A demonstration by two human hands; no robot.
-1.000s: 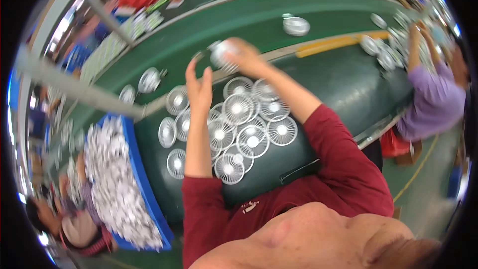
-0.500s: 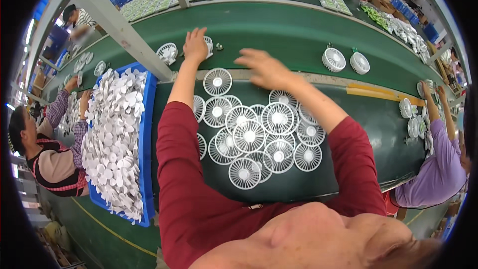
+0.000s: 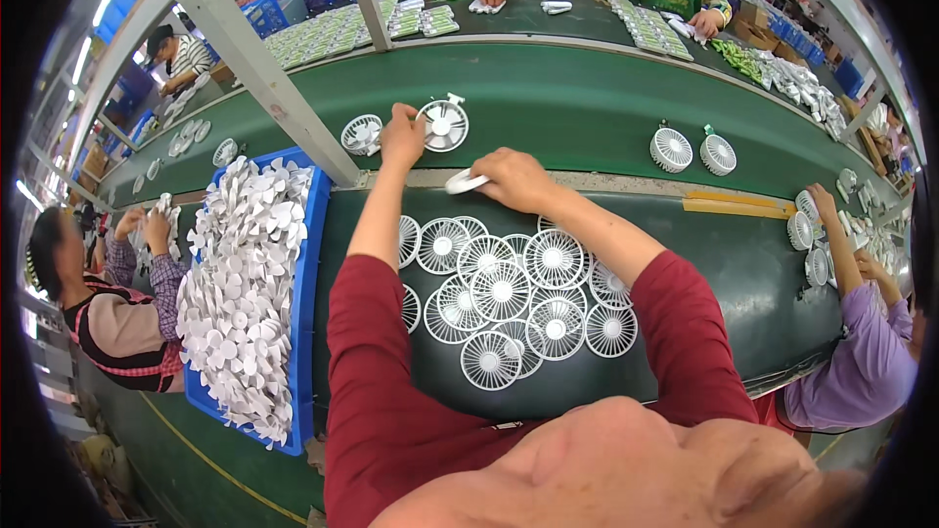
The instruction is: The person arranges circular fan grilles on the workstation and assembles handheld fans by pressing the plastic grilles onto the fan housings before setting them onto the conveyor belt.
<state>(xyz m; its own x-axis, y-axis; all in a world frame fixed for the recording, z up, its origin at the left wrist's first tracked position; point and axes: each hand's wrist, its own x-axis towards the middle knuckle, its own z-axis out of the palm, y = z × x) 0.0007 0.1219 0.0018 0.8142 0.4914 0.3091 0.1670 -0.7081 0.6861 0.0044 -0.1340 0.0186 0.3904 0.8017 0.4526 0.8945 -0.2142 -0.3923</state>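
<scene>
My left hand (image 3: 402,139) is closed on the left rim of a round white fan housing (image 3: 444,127), tilted so that its spoked inside shows. Just to the right, my right hand (image 3: 518,180) pinches a white fan grille (image 3: 466,182), which I see almost edge-on, at the near border of the green conveyor belt (image 3: 548,88). Below both hands, a loose pile of round white fan grilles (image 3: 501,290) overlaps on the dark work surface (image 3: 704,284). Another fan housing (image 3: 362,135) lies on the belt left of my left hand.
A blue crate (image 3: 311,303) heaped with white fan blades (image 3: 245,284) stands at my left beside a slanting metal post (image 3: 254,59). Two fan housings (image 3: 672,150) sit on the belt at right. A yellow strip (image 3: 738,203) lies along the near ledge. Co-workers sit on both sides and across.
My right hand, open and moving before, now holds a grille from the pile's far edge. My left hand now has the fan housing by its rim, turned with its inside showing. The view has shifted slightly.
</scene>
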